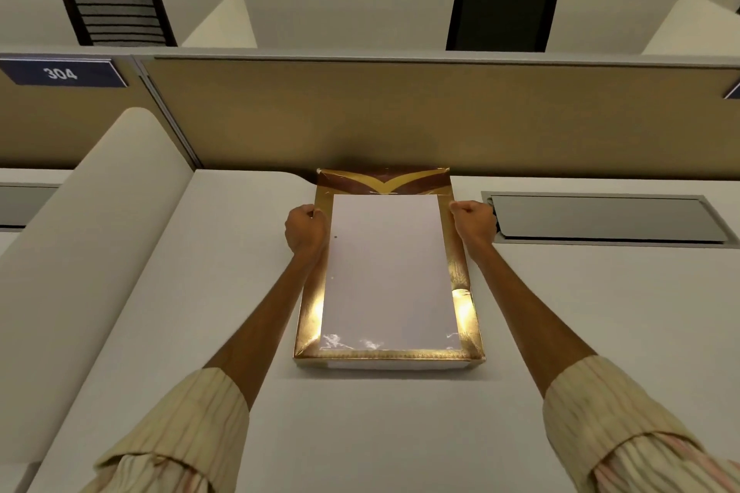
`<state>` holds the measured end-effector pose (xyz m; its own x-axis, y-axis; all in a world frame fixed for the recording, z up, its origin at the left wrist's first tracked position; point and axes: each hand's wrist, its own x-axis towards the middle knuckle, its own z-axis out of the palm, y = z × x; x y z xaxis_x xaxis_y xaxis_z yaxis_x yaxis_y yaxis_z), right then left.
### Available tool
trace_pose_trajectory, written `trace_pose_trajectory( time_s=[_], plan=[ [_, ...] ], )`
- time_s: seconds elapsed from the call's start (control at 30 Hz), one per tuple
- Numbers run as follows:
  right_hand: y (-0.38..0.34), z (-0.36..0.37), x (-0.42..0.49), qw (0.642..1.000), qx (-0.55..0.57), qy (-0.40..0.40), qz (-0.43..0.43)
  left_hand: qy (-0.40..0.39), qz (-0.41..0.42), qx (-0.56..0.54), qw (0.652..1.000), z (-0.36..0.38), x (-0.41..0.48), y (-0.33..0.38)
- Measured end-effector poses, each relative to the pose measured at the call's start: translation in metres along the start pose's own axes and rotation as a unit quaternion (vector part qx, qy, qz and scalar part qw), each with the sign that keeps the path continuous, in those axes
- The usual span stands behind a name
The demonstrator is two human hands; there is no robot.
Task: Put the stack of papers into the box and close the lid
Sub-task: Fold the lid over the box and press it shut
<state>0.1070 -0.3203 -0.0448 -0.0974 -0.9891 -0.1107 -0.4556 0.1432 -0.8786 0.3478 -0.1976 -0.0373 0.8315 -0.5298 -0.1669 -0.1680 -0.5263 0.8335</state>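
A gold box (466,292) lies lengthwise on the desk in front of me. Its gold-framed lid (312,312) sits flat over the base and has a glossy clear window. The white stack of papers (384,268) shows through that window, inside the box. A brown and gold pattern runs along the lid's far end. My left hand (305,228) is closed on the lid's left edge near the far end. My right hand (474,222) is closed on the right edge opposite it. Both forearms reach forward along the box's sides.
A tan partition wall (400,112) rises right behind the box. A grey cable hatch (608,218) is set into the desk at the right. A curved white divider (92,232) borders the desk on the left. Two black chairs (500,16) stand beyond the partition.
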Motion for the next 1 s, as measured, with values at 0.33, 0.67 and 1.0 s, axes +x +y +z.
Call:
trace_pose_trajectory(
  time_s=[0.33,0.67,1.0],
  plan=[
    [0.011,0.016,0.006,0.997,-0.016,0.069,0.015,0.028,0.014,0.009,0.999,0.007,0.016,-0.015],
    [0.010,0.021,-0.009,0.987,-0.129,0.078,-0.055,0.017,0.055,0.067,0.996,0.007,0.005,-0.011],
    [0.000,0.006,-0.054,0.925,-0.297,0.058,-0.231,0.096,0.288,0.219,0.927,0.000,-0.053,-0.001]
  ],
)
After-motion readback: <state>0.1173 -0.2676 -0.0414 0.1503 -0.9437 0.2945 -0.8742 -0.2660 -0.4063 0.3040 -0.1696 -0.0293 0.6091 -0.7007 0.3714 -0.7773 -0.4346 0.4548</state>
